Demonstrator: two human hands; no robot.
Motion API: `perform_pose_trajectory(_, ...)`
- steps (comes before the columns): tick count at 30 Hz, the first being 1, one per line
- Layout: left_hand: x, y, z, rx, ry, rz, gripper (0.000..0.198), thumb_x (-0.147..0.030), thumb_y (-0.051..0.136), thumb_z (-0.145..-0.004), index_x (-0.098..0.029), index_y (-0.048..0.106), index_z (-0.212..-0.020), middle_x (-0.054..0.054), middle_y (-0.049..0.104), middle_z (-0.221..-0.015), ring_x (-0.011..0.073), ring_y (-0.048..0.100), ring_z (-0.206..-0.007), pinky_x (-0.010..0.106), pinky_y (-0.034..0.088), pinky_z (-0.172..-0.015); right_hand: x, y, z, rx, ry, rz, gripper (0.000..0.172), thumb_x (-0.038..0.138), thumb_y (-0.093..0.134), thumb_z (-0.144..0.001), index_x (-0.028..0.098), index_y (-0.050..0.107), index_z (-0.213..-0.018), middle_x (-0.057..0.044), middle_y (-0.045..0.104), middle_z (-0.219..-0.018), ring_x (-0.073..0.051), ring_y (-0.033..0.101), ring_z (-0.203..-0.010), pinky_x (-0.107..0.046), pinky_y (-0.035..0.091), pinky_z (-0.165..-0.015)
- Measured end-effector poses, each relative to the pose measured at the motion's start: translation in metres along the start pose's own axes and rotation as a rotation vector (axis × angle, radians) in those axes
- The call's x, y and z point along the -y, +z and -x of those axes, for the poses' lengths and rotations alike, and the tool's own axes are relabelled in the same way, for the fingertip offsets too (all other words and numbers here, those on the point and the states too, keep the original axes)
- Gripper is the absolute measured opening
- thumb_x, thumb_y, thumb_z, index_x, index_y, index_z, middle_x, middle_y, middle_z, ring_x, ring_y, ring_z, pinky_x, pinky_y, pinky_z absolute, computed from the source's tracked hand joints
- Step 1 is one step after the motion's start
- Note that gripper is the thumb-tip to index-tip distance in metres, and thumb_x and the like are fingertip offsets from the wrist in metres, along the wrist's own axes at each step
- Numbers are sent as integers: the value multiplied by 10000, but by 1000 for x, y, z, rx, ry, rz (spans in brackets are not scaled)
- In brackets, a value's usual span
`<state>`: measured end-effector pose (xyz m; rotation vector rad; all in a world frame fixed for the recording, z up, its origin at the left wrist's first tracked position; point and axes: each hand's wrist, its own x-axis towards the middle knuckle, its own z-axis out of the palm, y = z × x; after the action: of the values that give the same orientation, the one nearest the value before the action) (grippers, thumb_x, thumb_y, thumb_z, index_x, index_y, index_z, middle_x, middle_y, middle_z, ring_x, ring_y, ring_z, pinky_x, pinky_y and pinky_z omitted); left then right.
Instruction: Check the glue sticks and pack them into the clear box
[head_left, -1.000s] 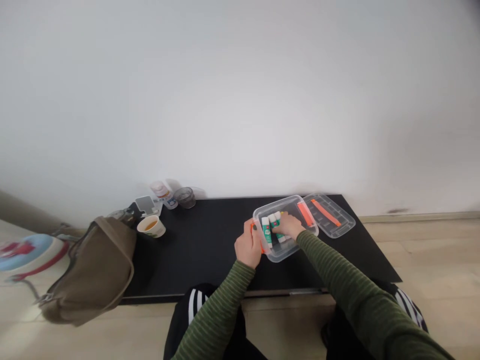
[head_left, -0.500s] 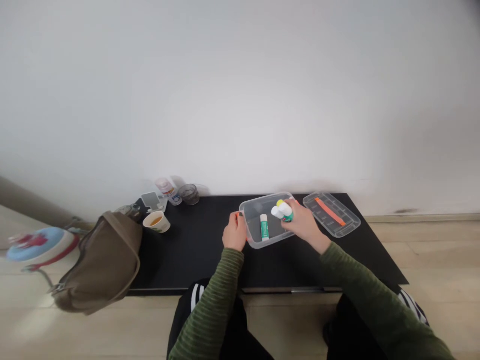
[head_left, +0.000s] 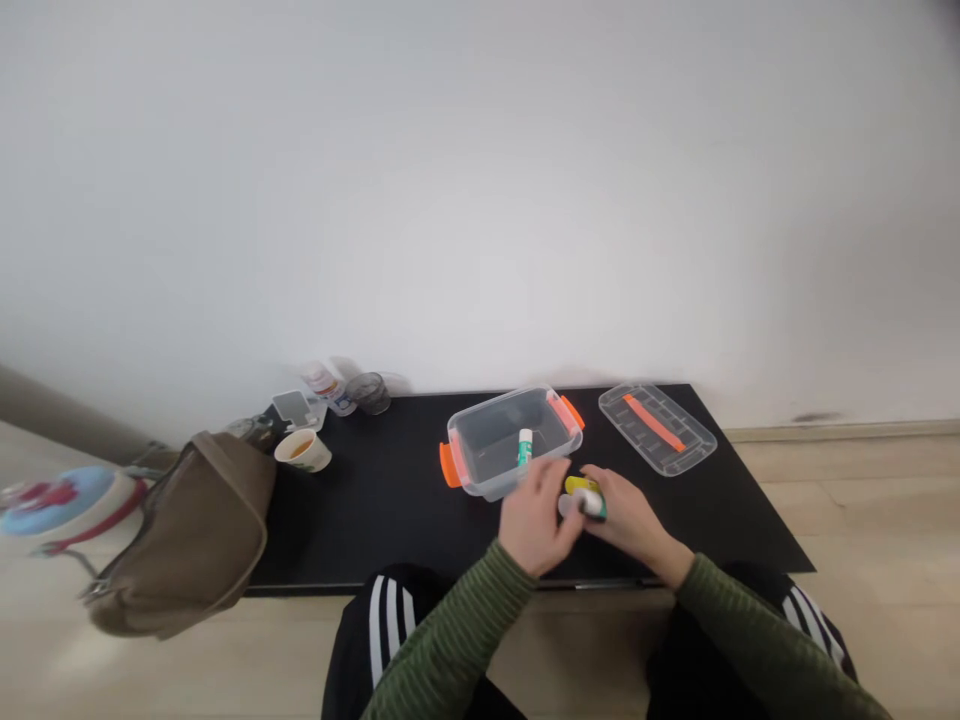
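My right hand [head_left: 628, 522] is closed around a few glue sticks [head_left: 586, 497], white and green ones plus one with a yellow cap, held just above the black table [head_left: 390, 500] in front of the clear plastic box [head_left: 495, 445]. My left hand [head_left: 536, 515] reaches across to them, its fingers curled against the white caps. The box has orange clips at both ends, and one green and white glue stick [head_left: 524, 447] still lies inside it. Neither hand touches the box.
The box's clear lid [head_left: 656, 428] with an orange strip lies at the right rear. A paper cup of tea [head_left: 302, 451], a small glass [head_left: 368, 392], a bottle [head_left: 327, 385] and a phone stand are at the left rear. A brown bag [head_left: 184, 540] overhangs the left edge.
My right hand lifted several glue sticks out of the box and brought them toward me. My left hand let go of the box's left clip and moved to the sticks.
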<state>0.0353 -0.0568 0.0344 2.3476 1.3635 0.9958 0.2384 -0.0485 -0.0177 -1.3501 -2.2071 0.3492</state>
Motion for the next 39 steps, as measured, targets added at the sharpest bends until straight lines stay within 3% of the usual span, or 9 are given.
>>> perform_pose_trajectory(4, -19, 33, 9, 271, -89, -77, 609, -424, 493, -872, -225, 344, -1428, 105, 570, -1261, 240, 637, -993, 332, 524, -768, 13, 9, 8, -11, 41, -168, 621, 200, 638, -693, 176, 437, -1280, -126, 643, -1131, -261, 631, -1007, -389, 492, -880)
perform_pose_trajectory(8, -9, 35, 6, 353, -169, -84, 426, -429, 491, -879, -221, 485, -1250, 62, 640, -1053, 221, 651, -880, 315, 501, -754, 18, 12, 12, 31, 150, -238, 571, 206, 677, -637, 202, 444, -1158, -95, 633, -1082, -238, 648, -944, -330, 494, -784)
perform_pose_trajectory(11, -4, 35, 5, 340, -194, -49, 226, -377, 502, -871, -216, 543, -1024, 38, 621, -960, 194, 634, -841, 281, 472, -733, 20, 16, 14, 67, 219, -240, 491, 166, 659, -592, 221, 421, -1018, -20, 611, -890, -207, 645, -791, -280, 451, -671)
perform_pose_trajectory(16, -5, 33, 7, 312, -215, -20, 98, -296, 504, -850, -227, 547, -906, 9, 570, -868, 156, 587, -751, 249, 426, -678, 29, 20, 11, 112, 261, -340, 483, 149, 638, -558, 250, 353, -935, 66, 545, -736, -155, 593, -634, -225, 372, -578)
perform_pose_trajectory(24, -5, 27, 7, 174, -225, 120, 81, -237, 496, -823, -220, 564, -863, 1, 565, -820, 150, 566, -752, 248, 414, -708, 43, 17, 7, 41, 290, -230, 412, 154, 619, -586, 239, 378, -909, 0, 589, -815, -196, 610, -771, -252, 388, -660)
perform_pose_trajectory(29, -6, 33, 8, 142, -238, 238, 72, -244, 514, -820, -208, 561, -781, -7, 557, -733, 140, 543, -697, 241, 411, -669, 41, 8, 7, 190, 270, -308, 435, 163, 608, -586, 245, 363, -936, 38, 584, -763, -169, 611, -677, -222, 357, -589)
perform_pose_trajectory(32, -6, 34, 9, 116, -218, 275, 74, -229, 531, -800, -208, 594, -831, -1, 591, -770, 139, 554, -713, 242, 422, -682, 42, 3, 6, 171, 244, -225, 408, 142, 590, -578, 243, 362, -900, 13, 584, -790, -186, 607, -737, -234, 355, -624)
perform_pose_trajectory(36, 4, 22, 8, -8, -239, 262, 113, -228, 503, -815, -200, 605, -853, -2, 606, -748, 136, 564, -692, 242, 428, -666, 31, -7, 12, 210, 273, -206, 412, 146, 601, -579, 245, 357, -896, 22, 568, -757, -167, 569, -672, -230, 319, -596)
perform_pose_trajectory(39, 15, 17, 6, -57, -262, 196, 148, -243, 465, -852, -194, 600, -884, -2, 609, -732, 136, 575, -674, 244, 440, -665, 5, -13, 16, 280, 423, -210, 442, 170, 637, -587, 250, 357, -919, 58, 538, -676, -142, 527, -571, -223, 265, -553)
